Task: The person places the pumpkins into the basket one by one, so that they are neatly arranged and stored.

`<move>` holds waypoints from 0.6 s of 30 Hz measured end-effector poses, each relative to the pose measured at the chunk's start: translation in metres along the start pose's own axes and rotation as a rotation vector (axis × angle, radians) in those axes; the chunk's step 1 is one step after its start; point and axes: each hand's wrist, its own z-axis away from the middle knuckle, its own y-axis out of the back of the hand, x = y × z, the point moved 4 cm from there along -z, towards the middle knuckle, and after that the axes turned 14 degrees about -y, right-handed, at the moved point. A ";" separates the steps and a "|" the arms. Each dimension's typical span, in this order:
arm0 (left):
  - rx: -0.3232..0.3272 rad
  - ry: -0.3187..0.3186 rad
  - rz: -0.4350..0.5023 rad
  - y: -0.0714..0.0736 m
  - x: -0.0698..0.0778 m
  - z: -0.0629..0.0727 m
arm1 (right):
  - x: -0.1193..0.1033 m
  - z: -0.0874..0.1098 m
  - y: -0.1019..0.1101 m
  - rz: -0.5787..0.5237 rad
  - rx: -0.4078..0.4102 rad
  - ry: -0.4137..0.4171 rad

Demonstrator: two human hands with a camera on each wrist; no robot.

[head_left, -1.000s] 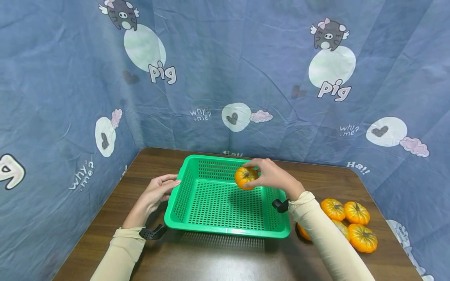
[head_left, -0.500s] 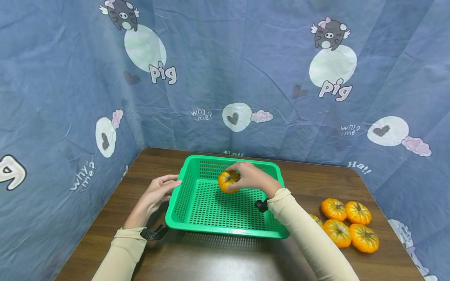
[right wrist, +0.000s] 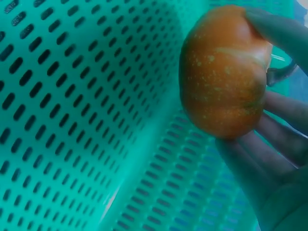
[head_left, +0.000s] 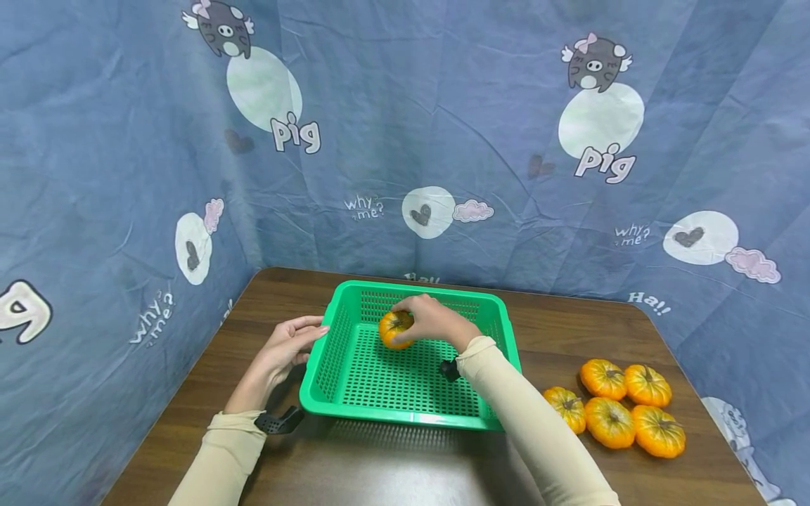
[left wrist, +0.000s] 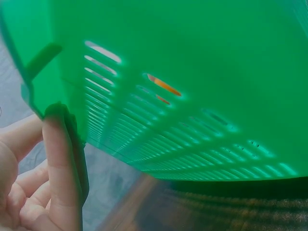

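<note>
My right hand (head_left: 436, 323) holds a small orange pumpkin (head_left: 393, 330) between thumb and fingers, inside the green plastic basket (head_left: 405, 417), toward its back left. In the right wrist view the pumpkin (right wrist: 221, 77) shows its speckled side and dark stem, with fingers around it near the slotted floor and wall; whether it touches them I cannot tell. My left hand (head_left: 285, 349) grips the basket's left rim, thumb on top and other fingers below. The left wrist view shows that hand (left wrist: 53, 173) at the rim, and a bit of orange through the slots.
Several more orange pumpkins (head_left: 609, 423) sit in a cluster on the brown wooden table (head_left: 569, 330), right of the basket. A blue printed cloth (head_left: 354, 161) hangs behind the table and along its left and right sides.
My right hand has carried the pumpkin leftward and slightly down, from the basket's right-hand back part to its left-hand back part. My left hand has stayed at the rim.
</note>
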 end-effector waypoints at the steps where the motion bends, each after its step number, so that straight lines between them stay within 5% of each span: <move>1: -0.001 0.001 0.002 0.000 0.000 0.000 | 0.000 -0.002 -0.002 0.005 0.000 0.000; 18: 0.009 0.005 -0.011 -0.001 0.001 0.000 | -0.019 -0.024 -0.025 0.078 0.030 0.041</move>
